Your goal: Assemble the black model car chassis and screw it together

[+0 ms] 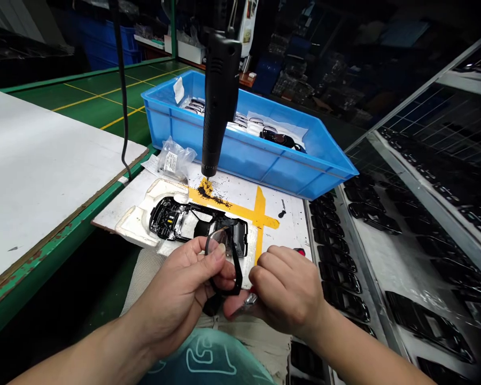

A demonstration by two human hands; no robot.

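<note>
My left hand (176, 294) grips a black eyeglass frame (234, 267) with a clear lens (218, 247), holding it upright in front of me. My right hand (286, 289) is closed on a small metal tool (248, 303) with a bit of red showing; its tip is close to the lower part of the frame. Most of that tool is hidden by my fingers. Just beyond my hands, a second black eyeglass frame (184, 219) lies in a white foam tray (144, 214).
A black hanging tool (220, 101) points down at a white board (280, 224) with yellow tape, scattered with black debris. Behind it is a blue plastic crate (264, 166) of eyewear. Rows of black frames (336, 262) lie at right; a white-topped board (44, 171) lies at left.
</note>
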